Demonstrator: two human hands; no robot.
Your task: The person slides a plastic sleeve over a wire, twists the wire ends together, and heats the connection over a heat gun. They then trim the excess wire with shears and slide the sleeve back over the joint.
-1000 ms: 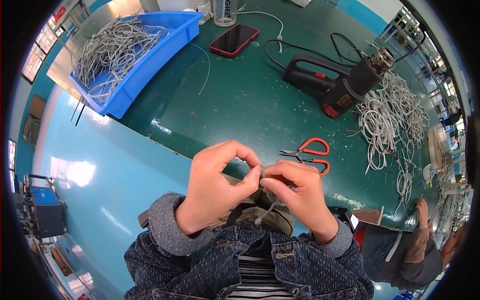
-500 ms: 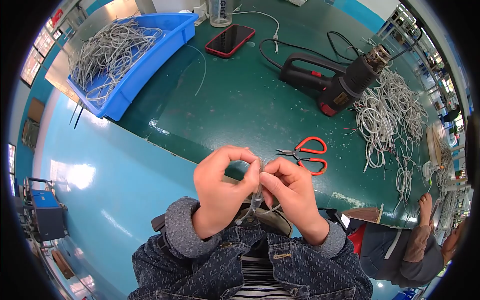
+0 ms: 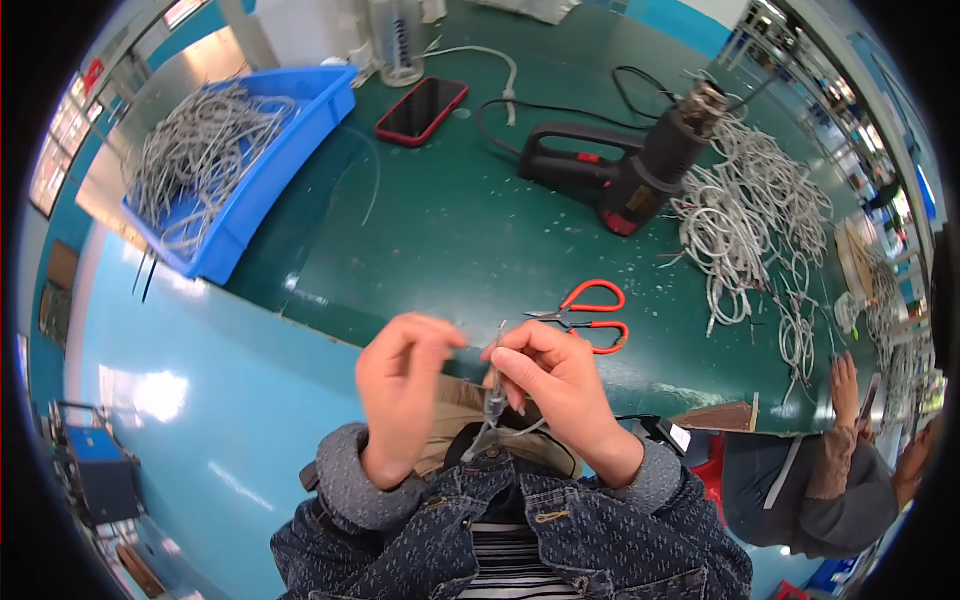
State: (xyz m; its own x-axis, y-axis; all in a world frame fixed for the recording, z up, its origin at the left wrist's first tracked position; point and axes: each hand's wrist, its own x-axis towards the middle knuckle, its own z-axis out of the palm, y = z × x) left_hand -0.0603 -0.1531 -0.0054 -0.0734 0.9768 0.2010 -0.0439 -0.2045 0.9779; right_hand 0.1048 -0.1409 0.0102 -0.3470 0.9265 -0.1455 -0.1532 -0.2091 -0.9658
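My right hand (image 3: 553, 378) pinches a thin grey cable (image 3: 493, 405) upright between thumb and fingers, in front of my jacket. A clear sleeve-like part sits on the cable below the fingertips, and its lower end bends away toward my lap. To the left of it, apart from the cable, is my left hand (image 3: 402, 385). Motion smears its curled fingers, so whether they hold anything does not show. Just beyond my right hand, red-handled scissors (image 3: 597, 322) lie on the green table (image 3: 430, 250), blades pointing left.
A black heat gun (image 3: 640, 170) with its cord lies further back. Grey cable bundles (image 3: 745, 220) are heaped at right, near a co-worker's hand (image 3: 845, 388). A blue bin (image 3: 275, 165) of cables stands at left, beside a red-cased phone (image 3: 422, 110) and a clear bottle (image 3: 398, 45).
My left hand has come off the cable and moved left. My right hand still grips the cable. The view has shifted, so the table things appear further left.
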